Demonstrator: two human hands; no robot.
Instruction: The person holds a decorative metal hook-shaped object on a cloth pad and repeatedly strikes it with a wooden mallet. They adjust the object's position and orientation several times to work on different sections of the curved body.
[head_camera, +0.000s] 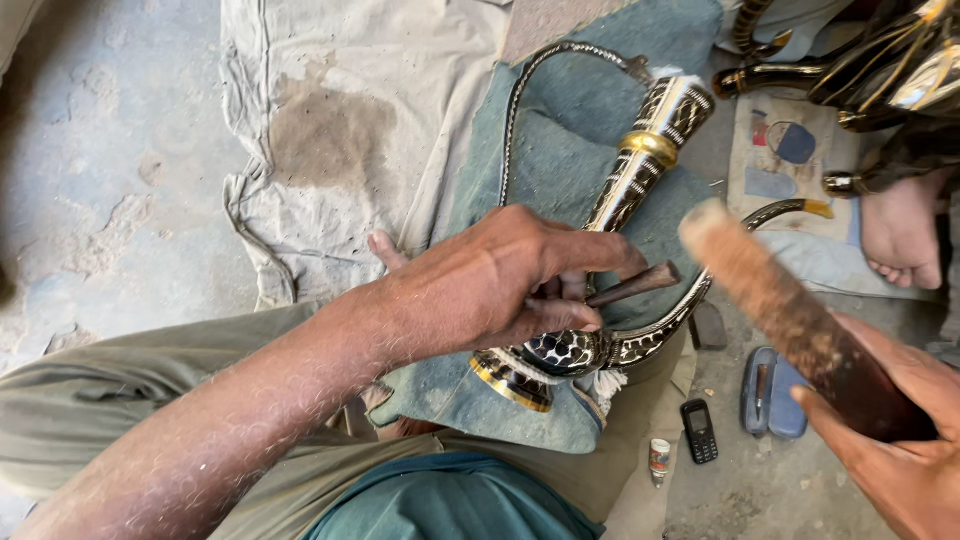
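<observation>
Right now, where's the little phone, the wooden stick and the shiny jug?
Little phone (699, 431), head view, on its keypad.
Wooden stick (800, 330), head view, on its middle, above the right hand (900, 450).
Shiny jug (640, 165), head view, on its patterned neck.

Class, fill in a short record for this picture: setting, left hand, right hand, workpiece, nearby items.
Setting: worker seated on the ground, blue cloth over the lap
Left hand: holds a small punch against the jug
Right hand: grips a raised wooden mallet
Workpiece: black and brass patterned jug with curved spout and handle
Nearby: phone, small bottle, blue case
</observation>
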